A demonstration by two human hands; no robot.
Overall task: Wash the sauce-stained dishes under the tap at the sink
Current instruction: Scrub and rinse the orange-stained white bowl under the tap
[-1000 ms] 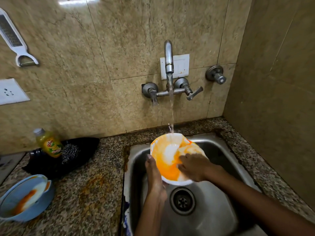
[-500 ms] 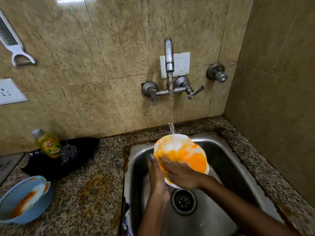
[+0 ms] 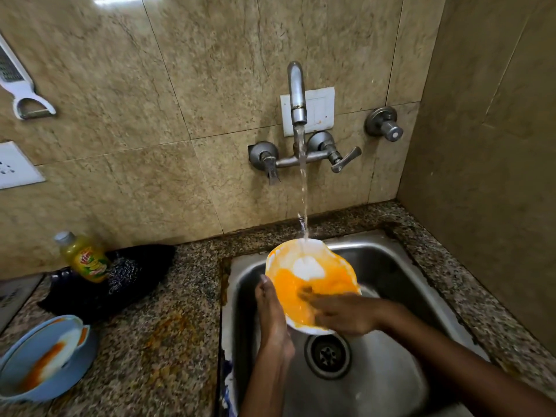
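Head view: plate (image 3: 304, 278) tilted toward tap (image 3: 296, 94), right hand (image 3: 346, 316) blurred, seemingly rubbing.

right hand (image 3: 343, 314) motion-blurred, grater (image 3: 18, 82) cut off at edge

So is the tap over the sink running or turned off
Running. A stream of water falls from the tap spout onto the top of the orange-stained plate held over the sink, rinsing a white patch clean.
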